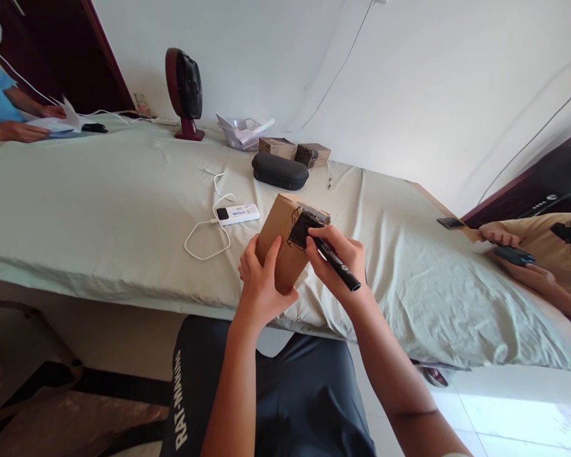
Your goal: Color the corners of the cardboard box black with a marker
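One small cardboard box (280,244) is held tilted above the near edge of the cloth-covered bench (99,209). The left hand (261,282) grips its lower end, fingers wrapped around the sides. The right hand (337,260) pinches one black marker (335,260) between its fingers, tip on a black scribbled patch on the box. On the bench: one white power bank (238,214), one black case (280,171), two further brown boxes (295,152), one fan (184,92). Two other people sit at the bench ends.
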`<move>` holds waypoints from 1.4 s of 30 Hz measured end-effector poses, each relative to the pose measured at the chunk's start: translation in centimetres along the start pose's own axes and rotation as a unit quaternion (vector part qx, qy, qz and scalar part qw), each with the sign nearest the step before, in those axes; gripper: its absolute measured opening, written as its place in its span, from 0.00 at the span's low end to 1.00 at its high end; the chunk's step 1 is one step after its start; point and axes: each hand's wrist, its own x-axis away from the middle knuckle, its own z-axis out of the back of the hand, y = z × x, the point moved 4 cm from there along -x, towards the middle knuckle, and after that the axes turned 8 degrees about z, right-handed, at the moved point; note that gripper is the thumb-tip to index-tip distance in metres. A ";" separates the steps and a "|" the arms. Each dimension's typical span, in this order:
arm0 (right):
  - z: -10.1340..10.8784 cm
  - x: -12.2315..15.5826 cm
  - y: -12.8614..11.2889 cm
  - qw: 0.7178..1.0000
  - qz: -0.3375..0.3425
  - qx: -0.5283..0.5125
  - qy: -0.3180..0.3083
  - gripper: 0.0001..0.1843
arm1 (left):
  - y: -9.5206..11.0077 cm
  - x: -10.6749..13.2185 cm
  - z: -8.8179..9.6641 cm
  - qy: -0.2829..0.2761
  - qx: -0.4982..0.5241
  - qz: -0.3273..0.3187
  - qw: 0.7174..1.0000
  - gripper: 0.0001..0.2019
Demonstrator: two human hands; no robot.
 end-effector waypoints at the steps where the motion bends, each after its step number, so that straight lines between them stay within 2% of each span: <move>1: 0.1 -0.1 0.0 1.000 -0.005 -0.001 0.008 0.04 | 0.0 0.0 0.0 0.000 0.000 -0.003 1.000 0.58; 6: 0.6 -0.7 -0.2 0.997 -0.050 -0.037 0.040 0.02 | -0.1 0.1 0.2 -0.010 -0.008 -0.022 1.000 0.56; 11: 1.3 -1.5 -0.3 0.990 -0.088 -0.080 0.070 0.04 | -1.4 0.3 1.1 -0.038 0.027 -0.058 0.997 0.55; 16: 1.1 -2.7 0.3 0.984 -0.115 -0.130 0.030 0.07 | -2.6 0.5 1.6 -0.077 0.063 -0.071 0.993 0.54; 22: 0.9 -2.8 2.6 0.967 -0.184 -0.171 0.038 0.07 | -3.8 0.5 1.3 -0.064 0.070 -0.063 0.993 0.55; 27: 1.2 -2.2 4.9 0.942 -0.246 -0.215 0.079 0.11 | -4.0 0.5 1.2 -0.060 0.064 -0.072 0.994 0.54; 35: 1.0 -2.5 6.0 0.917 -0.273 -0.277 0.088 0.14 | -4.1 0.4 0.9 -0.060 0.072 -0.084 0.992 0.54; 42: 0.8 -2.0 6.5 0.906 -0.266 -0.312 0.103 0.14 | -5.2 0.3 0.6 -0.065 0.093 -0.053 0.992 0.56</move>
